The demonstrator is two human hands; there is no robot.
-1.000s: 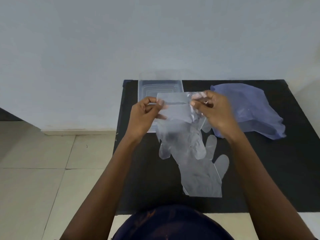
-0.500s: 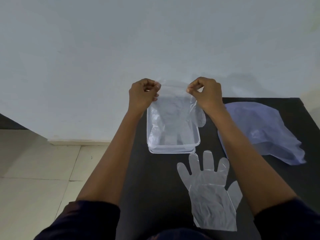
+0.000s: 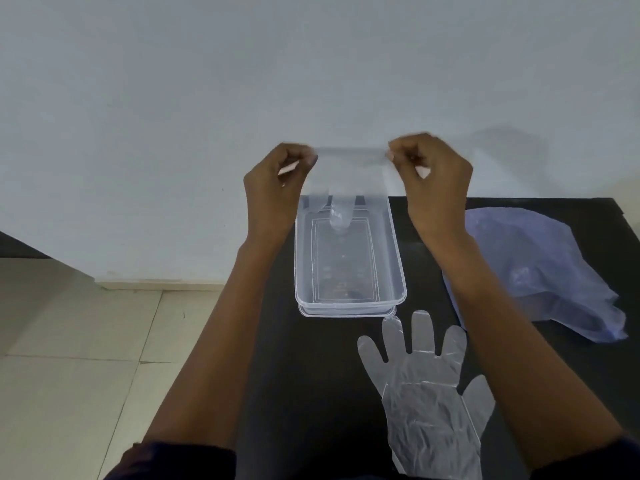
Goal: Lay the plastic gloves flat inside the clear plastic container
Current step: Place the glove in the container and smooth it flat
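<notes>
A clear plastic container (image 3: 394, 271) stands on the black table, its far end against the wall. My left hand (image 3: 277, 188) and my right hand (image 3: 433, 181) each pinch one cuff corner of a transparent plastic glove (image 3: 346, 178), stretched between them above the container's far end. The glove's fingers hang down, and their tips reach into the container. A second plastic glove (image 3: 426, 389) lies flat on the table just in front of the container, fingers pointing away from me.
A crumpled bluish plastic bag (image 3: 540, 271) lies on the black table (image 3: 311, 375) to the right of the container. The table's left edge drops to a tiled floor (image 3: 86, 358). A pale wall rises behind the table.
Both hands carried the glove from over the table's middle up and away, above the container's far end. The glove now hangs higher, with only its fingertips inside the container.
</notes>
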